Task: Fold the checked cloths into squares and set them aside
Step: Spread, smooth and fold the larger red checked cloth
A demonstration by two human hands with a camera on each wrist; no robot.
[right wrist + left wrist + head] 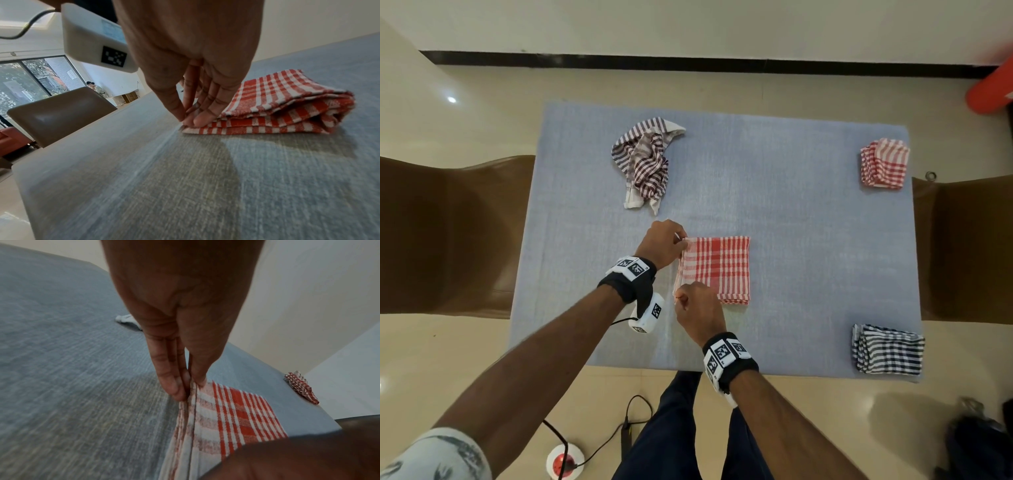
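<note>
A folded red checked cloth (pixel 717 269) lies square on the blue table mat (pixel 774 205). My left hand (pixel 683 244) pinches its far left corner; the left wrist view shows thumb and fingers closed on the layered edge of the cloth (pixel 236 412). My right hand (pixel 678 297) pinches the near left corner, with fingertips (pixel 197 120) on the stacked layers of the cloth (pixel 277 100). A crumpled purple striped cloth (pixel 645 161) lies at the far left of the mat. A folded red cloth (pixel 883 164) and a folded blue cloth (pixel 887 353) sit at the right edge.
Brown chairs stand at the left (pixel 448 233) and right (pixel 969 246) of the table. A power socket with cables (pixel 565 462) lies on the floor by my legs. A dark bag (pixel 976 442) sits on the floor at the near right.
</note>
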